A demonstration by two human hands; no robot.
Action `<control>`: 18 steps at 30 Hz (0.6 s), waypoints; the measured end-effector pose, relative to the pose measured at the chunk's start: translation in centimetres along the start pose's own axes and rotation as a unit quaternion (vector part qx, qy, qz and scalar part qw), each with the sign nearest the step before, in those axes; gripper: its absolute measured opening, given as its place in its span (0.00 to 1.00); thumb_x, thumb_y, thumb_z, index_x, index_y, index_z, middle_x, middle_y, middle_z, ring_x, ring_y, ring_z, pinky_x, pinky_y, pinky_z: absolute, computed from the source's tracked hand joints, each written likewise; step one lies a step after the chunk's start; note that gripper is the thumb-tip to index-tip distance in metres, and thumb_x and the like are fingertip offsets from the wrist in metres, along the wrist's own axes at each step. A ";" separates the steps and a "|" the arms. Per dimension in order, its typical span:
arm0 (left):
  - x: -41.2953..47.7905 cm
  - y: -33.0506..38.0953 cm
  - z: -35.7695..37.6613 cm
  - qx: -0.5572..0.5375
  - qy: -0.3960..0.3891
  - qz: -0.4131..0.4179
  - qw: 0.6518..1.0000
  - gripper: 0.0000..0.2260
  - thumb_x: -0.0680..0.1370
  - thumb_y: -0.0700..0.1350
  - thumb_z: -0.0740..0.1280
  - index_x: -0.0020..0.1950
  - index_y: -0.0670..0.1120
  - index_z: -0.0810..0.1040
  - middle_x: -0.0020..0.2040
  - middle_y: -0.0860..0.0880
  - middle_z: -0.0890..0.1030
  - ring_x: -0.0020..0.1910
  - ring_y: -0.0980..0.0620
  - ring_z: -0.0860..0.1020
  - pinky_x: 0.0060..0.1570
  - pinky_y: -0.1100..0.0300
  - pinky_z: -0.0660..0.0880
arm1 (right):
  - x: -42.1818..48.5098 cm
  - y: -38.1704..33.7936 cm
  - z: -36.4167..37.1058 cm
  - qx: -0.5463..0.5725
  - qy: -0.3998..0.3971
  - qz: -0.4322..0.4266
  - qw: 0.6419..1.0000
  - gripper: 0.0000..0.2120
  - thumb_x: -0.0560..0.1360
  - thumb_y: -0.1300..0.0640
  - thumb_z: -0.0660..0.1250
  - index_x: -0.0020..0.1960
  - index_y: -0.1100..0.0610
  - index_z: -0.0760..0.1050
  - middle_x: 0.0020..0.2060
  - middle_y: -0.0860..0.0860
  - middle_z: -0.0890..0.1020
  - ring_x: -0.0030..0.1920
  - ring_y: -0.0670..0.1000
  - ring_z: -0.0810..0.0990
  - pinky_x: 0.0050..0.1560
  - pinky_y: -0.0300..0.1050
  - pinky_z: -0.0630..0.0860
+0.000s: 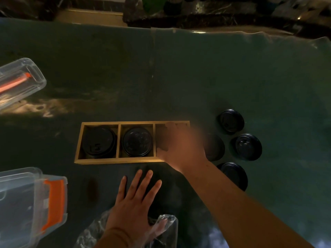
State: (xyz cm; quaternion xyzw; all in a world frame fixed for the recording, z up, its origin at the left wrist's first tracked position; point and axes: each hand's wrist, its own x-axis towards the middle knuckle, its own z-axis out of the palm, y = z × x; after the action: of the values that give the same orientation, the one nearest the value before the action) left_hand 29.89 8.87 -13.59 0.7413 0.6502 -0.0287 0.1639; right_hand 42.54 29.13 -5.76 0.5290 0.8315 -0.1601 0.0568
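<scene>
A long wooden tray [118,161] with three compartments lies on the dark green table. A stack of black cup lids [98,142] fills its left compartment, and a black lid [137,142] sits in the middle one. My right hand [182,142] is motion-blurred over the right compartment, with something dark at its fingers; its grip is unclear. My left hand [132,201] lies flat with straight, spread fingers just in front of the tray, its heel on a clear plastic bag [166,228]. Several loose black lids [248,146] lie to the right of the tray, one partly hidden behind my right wrist.
Two clear plastic containers with orange parts sit at the left edge, one far [19,81] and one near [26,203]. A dark stone ledge [197,17] runs along the table's far side. Bare green table surface [197,77] stretches beyond the tray.
</scene>
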 end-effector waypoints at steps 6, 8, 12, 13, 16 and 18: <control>-0.1 -0.1 0.2 0.005 -0.010 0.001 1.000 0.43 0.75 0.78 0.56 0.81 0.51 0.71 0.83 0.43 0.67 0.82 0.37 0.62 0.72 0.29 0.57 | -0.1 -0.1 0.3 -0.003 0.006 -0.003 1.000 0.39 0.74 0.31 0.66 0.77 0.50 0.62 0.66 0.56 0.77 0.66 0.59 0.77 0.70 0.62 0.68; -0.1 -0.1 0.2 0.009 -0.011 0.001 1.000 0.43 0.75 0.78 0.57 0.81 0.51 0.71 0.83 0.43 0.67 0.81 0.36 0.63 0.72 0.29 0.57 | -0.1 0.0 0.5 -0.002 0.012 -0.004 1.000 0.39 0.74 0.32 0.65 0.78 0.50 0.61 0.67 0.56 0.77 0.67 0.59 0.76 0.70 0.62 0.67; 0.0 -0.2 0.5 0.007 0.001 0.004 1.000 0.43 0.75 0.78 0.55 0.82 0.51 0.69 0.84 0.43 0.66 0.82 0.38 0.60 0.72 0.29 0.57 | -0.6 0.2 0.7 0.002 0.037 -0.014 0.999 0.41 0.75 0.32 0.64 0.81 0.52 0.60 0.72 0.57 0.73 0.71 0.61 0.71 0.73 0.63 0.67; 0.0 -0.2 0.7 0.004 0.004 0.005 1.000 0.44 0.75 0.78 0.55 0.82 0.51 0.68 0.84 0.43 0.66 0.82 0.38 0.59 0.72 0.28 0.58 | -0.9 0.4 0.8 0.007 0.045 -0.018 0.999 0.42 0.76 0.32 0.65 0.82 0.52 0.59 0.73 0.57 0.72 0.72 0.61 0.70 0.73 0.63 0.67; 0.0 -0.3 1.0 0.011 0.004 0.008 1.000 0.44 0.75 0.78 0.54 0.83 0.51 0.67 0.84 0.43 0.65 0.83 0.38 0.59 0.73 0.28 0.58 | -2.1 1.2 0.8 0.049 0.056 -0.041 0.996 0.45 0.77 0.34 0.66 0.84 0.51 0.51 0.80 0.57 0.64 0.78 0.61 0.62 0.76 0.63 0.64; 0.0 -0.2 1.0 0.017 0.002 0.003 1.000 0.44 0.75 0.78 0.55 0.83 0.52 0.66 0.85 0.44 0.64 0.83 0.38 0.59 0.74 0.28 0.58 | -3.4 1.8 0.6 0.071 0.066 -0.053 0.994 0.44 0.78 0.37 0.67 0.85 0.50 0.49 0.82 0.56 0.61 0.81 0.60 0.59 0.78 0.62 0.62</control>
State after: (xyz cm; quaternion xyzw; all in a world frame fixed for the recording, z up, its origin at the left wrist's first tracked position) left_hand 29.83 8.59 -14.53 0.7462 0.6473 -0.0376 0.1505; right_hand 45.62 26.76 -5.78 0.4963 0.8468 -0.1861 -0.0441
